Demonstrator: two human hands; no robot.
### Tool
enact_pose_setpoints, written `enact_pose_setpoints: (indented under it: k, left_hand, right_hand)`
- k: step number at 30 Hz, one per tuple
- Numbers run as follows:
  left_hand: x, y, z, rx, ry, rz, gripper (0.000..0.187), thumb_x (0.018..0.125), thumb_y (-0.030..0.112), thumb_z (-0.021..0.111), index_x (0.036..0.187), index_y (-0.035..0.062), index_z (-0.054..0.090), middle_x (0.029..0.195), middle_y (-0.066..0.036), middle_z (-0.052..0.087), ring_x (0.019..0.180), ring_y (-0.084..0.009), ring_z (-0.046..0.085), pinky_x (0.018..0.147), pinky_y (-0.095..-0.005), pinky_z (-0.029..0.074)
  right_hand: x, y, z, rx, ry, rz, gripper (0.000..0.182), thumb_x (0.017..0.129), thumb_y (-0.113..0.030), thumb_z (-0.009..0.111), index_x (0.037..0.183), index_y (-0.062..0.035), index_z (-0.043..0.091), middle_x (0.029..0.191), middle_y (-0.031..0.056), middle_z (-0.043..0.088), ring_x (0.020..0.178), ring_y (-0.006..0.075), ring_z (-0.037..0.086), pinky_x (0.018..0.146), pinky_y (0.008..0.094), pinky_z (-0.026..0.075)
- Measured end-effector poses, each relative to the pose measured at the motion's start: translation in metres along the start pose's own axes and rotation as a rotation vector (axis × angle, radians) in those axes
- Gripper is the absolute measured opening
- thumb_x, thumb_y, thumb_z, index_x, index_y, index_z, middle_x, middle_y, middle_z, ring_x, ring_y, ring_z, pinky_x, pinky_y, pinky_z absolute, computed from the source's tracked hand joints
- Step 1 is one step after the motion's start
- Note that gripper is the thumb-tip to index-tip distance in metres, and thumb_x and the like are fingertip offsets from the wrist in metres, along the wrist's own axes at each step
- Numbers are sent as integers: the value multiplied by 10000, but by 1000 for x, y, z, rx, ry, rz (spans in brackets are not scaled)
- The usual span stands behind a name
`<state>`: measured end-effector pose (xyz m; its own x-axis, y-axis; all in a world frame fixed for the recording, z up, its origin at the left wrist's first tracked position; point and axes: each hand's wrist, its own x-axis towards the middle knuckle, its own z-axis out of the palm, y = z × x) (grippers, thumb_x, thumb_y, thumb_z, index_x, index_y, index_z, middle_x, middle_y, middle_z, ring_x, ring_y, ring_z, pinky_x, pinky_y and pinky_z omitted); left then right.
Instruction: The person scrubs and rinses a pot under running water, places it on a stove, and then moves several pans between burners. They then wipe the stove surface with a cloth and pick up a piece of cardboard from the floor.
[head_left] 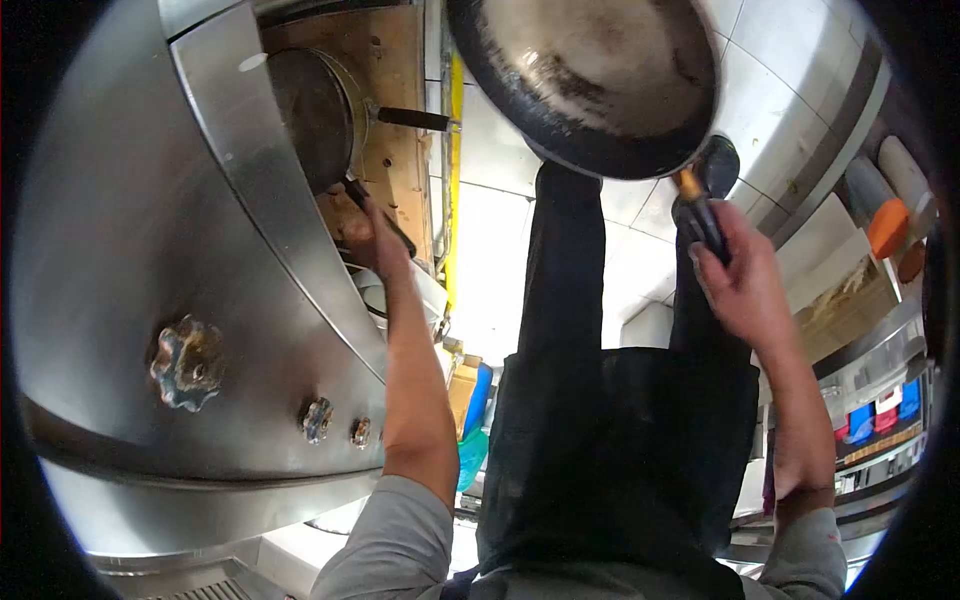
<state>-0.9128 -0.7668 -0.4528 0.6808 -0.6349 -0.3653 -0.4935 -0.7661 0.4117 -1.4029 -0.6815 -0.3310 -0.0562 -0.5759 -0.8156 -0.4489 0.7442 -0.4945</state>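
In my right hand point(742, 280) is the black handle of a large frying pan point(600, 85). The pan hangs out over the floor, its worn, scorched surface facing up and its dark rim tilted. My left hand point(378, 240) reaches low beside the steel counter, its fingers closed round the black handle of a dark pan point(308, 115). That pan rests among other pans on a wooden shelf point(400, 60) under the counter. A second black pan handle point(412, 119) sticks out just above my left hand. The counter edge hides part of these pans.
The steel counter point(110, 250) with several worn knobs point(188, 362) runs along the left. White floor tiles point(490, 230) lie below, with a yellow strip point(456, 200) along the shelf. On the right stand shelves with containers and an orange-ended object point(888, 228).
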Motion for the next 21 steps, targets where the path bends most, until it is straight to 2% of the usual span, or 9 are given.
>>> enact_pose_setpoints:
  k: [1, 4, 9, 11, 12, 15, 16, 18, 21]
  left_hand:
    - [-4, 5, 3, -27, 4, -27, 845, 824, 559, 797, 1370, -3, 480, 1310, -245, 584, 1164, -370, 610, 975, -467, 492]
    - [-1, -7, 10, -42, -156, -72, 1154, 885, 566, 734, 1642, 21, 54, 1685, -242, 172, 1517, -359, 300, 1213, -418, 298]
    - [12, -29, 24, -278, -392, -155, 1096, 906, 422, 747, 1653, 76, 23, 1671, -222, 205, 1506, -352, 298, 1224, -450, 271]
    - [15, -32, 27, -286, -378, -213, 1090, 899, 377, 759, 1651, 70, 33, 1662, -219, 225, 1499, -351, 307, 1218, -456, 282]
    - [16, -36, 28, -258, -333, -201, 976, 898, 361, 763, 1586, 71, 136, 1542, -192, 317, 1363, -318, 386, 1118, -427, 347]
    - [22, -43, 31, -170, -196, -157, 645, 894, 312, 775, 1393, 71, 445, 1181, -113, 592, 955, -220, 620, 819, -339, 541]
    - [30, -48, 28, -199, -259, -196, 653, 894, 302, 771, 1398, 48, 442, 1175, -123, 591, 971, -233, 621, 835, -357, 545]
    - [44, -43, 17, -256, -387, -270, 669, 894, 281, 763, 1408, 4, 436, 1164, -142, 589, 1004, -260, 623, 868, -394, 553]
    - [23, -7, 19, -358, -338, -405, 498, 910, 296, 753, 1266, 34, 523, 1008, -95, 594, 895, -224, 621, 726, -357, 558]
  right_hand:
    - [2, 25, 3, 53, 75, -73, 416, 919, -52, 655, 1306, 32, 529, 884, 177, 637, 828, 232, 649, 797, 364, 509]
    - [7, 46, -14, 163, 103, -57, 405, 946, -12, 626, 1330, 60, 518, 950, 82, 605, 876, 122, 559, 798, 281, 478]
    - [16, 41, -30, 161, 99, 72, 368, 958, -4, 618, 1309, 60, 527, 938, 44, 545, 857, 89, 490, 757, 253, 454]
    - [20, 39, -23, 118, 105, 40, 342, 949, -22, 630, 1273, 38, 539, 895, 73, 576, 800, 146, 547, 734, 298, 475]
    - [22, 37, -17, 98, 105, 22, 329, 945, -31, 636, 1255, 27, 545, 873, 87, 591, 772, 175, 576, 723, 320, 485]
    - [33, 15, 6, -116, 74, -85, 289, 904, -55, 652, 1173, -18, 554, 851, 214, 636, 803, 396, 636, 731, 471, 509]
    - [35, -3, 13, -194, 69, -109, 271, 883, -66, 659, 1131, -35, 555, 852, 268, 648, 846, 487, 642, 743, 543, 511]
    - [35, -30, 25, -258, -48, -135, 283, 881, -64, 647, 1141, -37, 538, 850, 252, 664, 829, 473, 666, 746, 561, 520]
    - [35, -33, 43, -345, -119, -220, 249, 896, -67, 621, 1120, -31, 520, 859, 242, 674, 780, 456, 676, 732, 561, 532]
